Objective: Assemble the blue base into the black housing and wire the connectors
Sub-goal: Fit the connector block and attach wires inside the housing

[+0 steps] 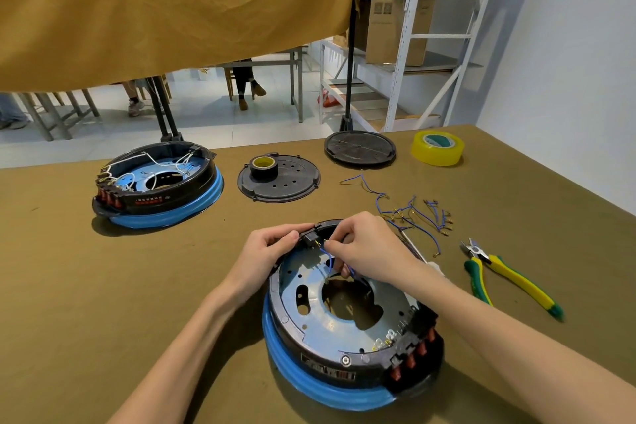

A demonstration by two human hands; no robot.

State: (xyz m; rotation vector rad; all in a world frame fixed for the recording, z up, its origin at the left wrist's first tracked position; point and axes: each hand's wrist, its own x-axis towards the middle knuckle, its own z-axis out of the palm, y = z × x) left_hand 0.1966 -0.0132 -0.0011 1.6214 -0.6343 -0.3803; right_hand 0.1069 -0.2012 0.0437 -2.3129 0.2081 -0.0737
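Nearest the person, on the counter (pixel 103 303), sits the black housing (pixel 344 360) with the blue base (pixel 309 385) already seated beneath it; assembly appears done and wiring is the step in hand. At the far rim of this housing, the left hand (pixel 265 251) grips a small black connector block (pixel 309 238) between thumb and fingers. Beside it, the right hand (pixel 371 248) pinches the terminal of a blue wire (pixel 329 260) just at that block. Judged next: the terminal must be lined up and pushed home while the left hand steadies the block. Right of the housing lie yellow-green cutters (pixel 509 277); beyond its right side, loose blue wires (pixel 409 213) are scattered. Farther back and left of the housing stands a second, wired unit (pixel 158 186). Directly behind it lies a black cover plate (pixel 289 182) carrying a tape roll (pixel 263 165), then another black disc (pixel 359 148) and yellow tape (pixel 437 147).
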